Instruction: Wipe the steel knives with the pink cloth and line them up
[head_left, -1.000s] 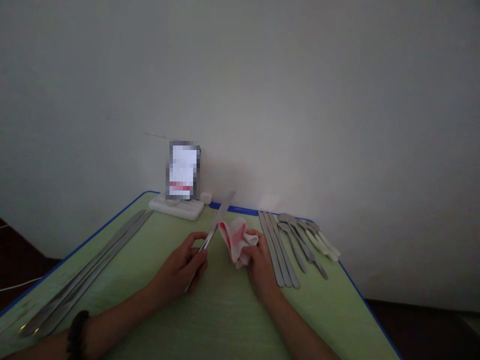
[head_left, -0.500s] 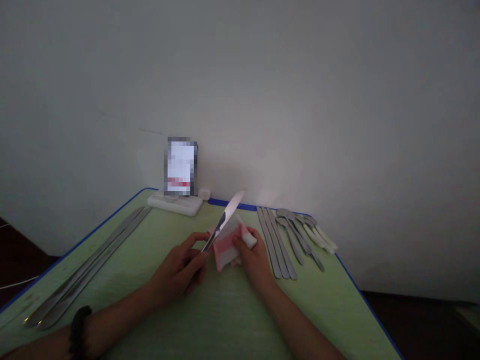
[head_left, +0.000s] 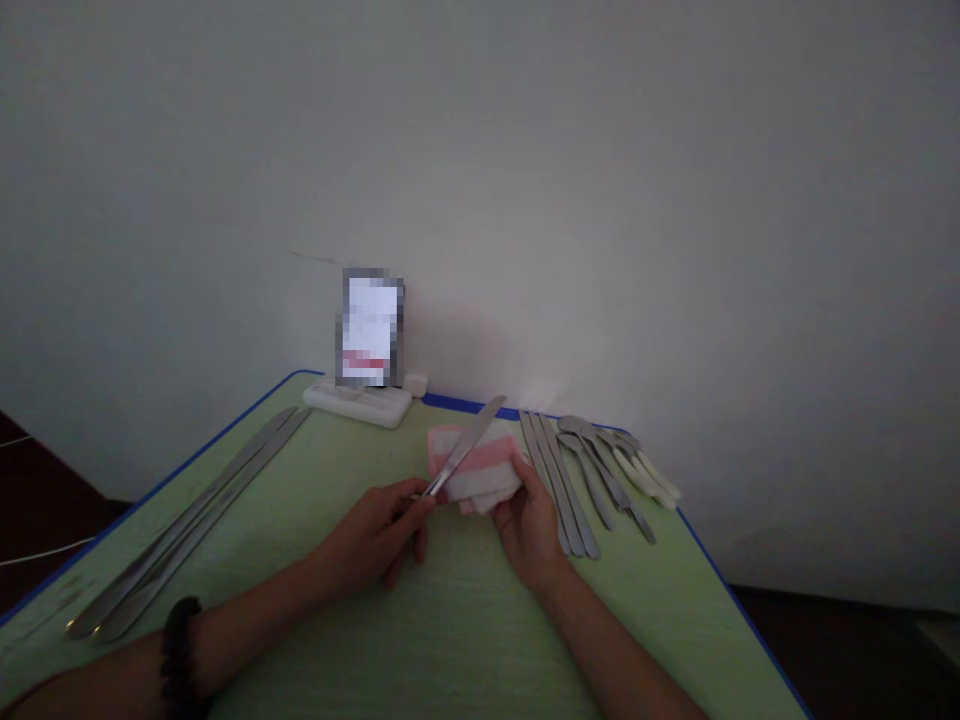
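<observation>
The green counter is carrying everything, its far edge standing by the wall. Both hands are hovering over its middle, a little apart — the left hand gripping the knife by its handle, the right hand pinching the pink-and-white cloth. The knife's blade is slanting up and away across the cloth — whether they are touching, I cannot tell.
</observation>
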